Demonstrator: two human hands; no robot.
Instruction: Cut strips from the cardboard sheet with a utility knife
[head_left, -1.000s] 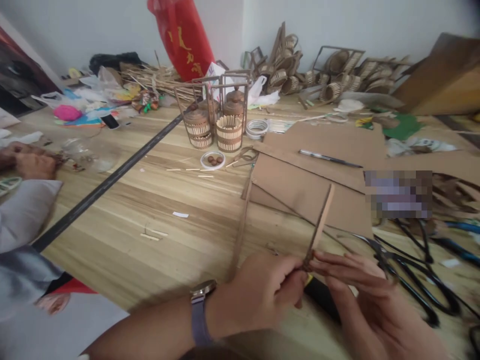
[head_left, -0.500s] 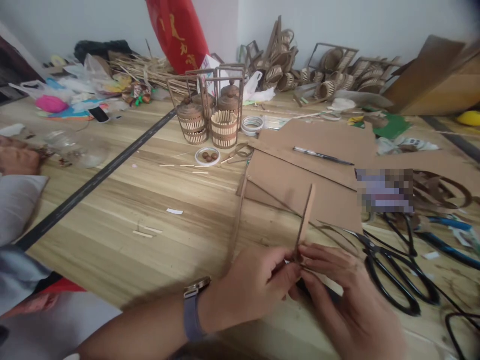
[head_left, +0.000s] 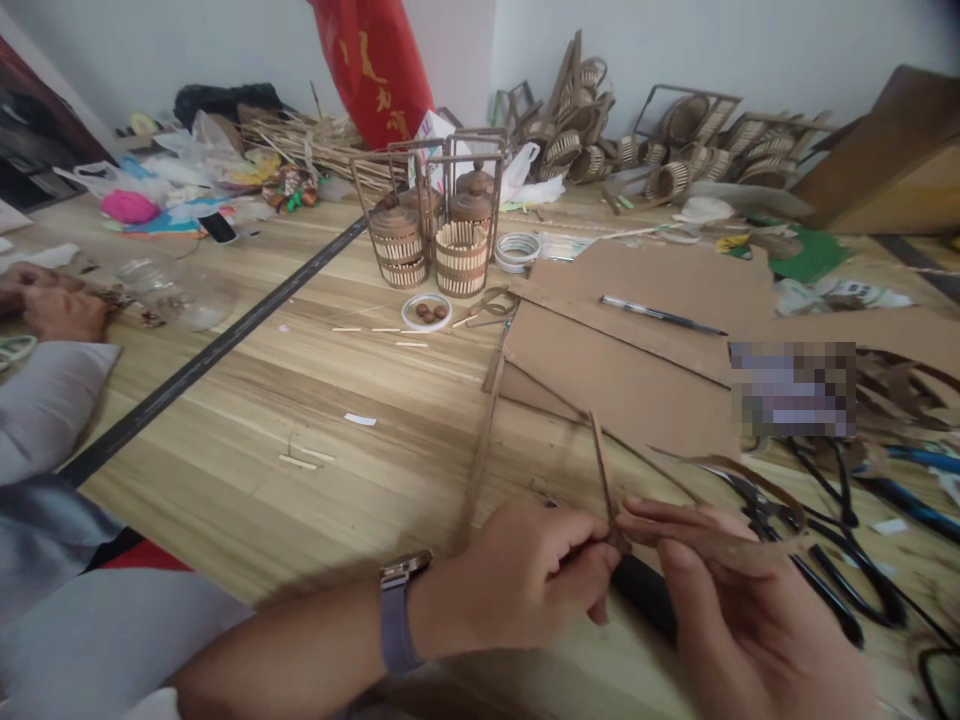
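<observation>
My left hand [head_left: 517, 575], with a watch on its wrist, is closed in a pinch at the lower end of a thin brown strip [head_left: 600, 465]. That strip stands up from the fingertips, leaning slightly left. Beside it, my right hand [head_left: 757, 610] is closed on a flat brown band [head_left: 739, 548] that lies between thumb and fingers. The band's far part curls up and back above the hand. Where strip and band meet is partly hidden by my fingers. Below the hands lies a black rod-like thing [head_left: 645, 592], partly covered.
Cardboard sheets [head_left: 622, 390] with a pen [head_left: 664, 314] lie ahead. Black-handled scissors [head_left: 817, 560] are at my right. Small slatted baskets [head_left: 461, 262] stand beyond, near a tape roll [head_left: 517, 250] holding none and a ring [head_left: 427, 312] with brown beads. Another person's hand [head_left: 60, 305] is at left.
The upright strip has tipped from leaning right to leaning left. My right hand has moved slightly right, away from the left, and the band across its fingers now shows. The view has shifted a little.
</observation>
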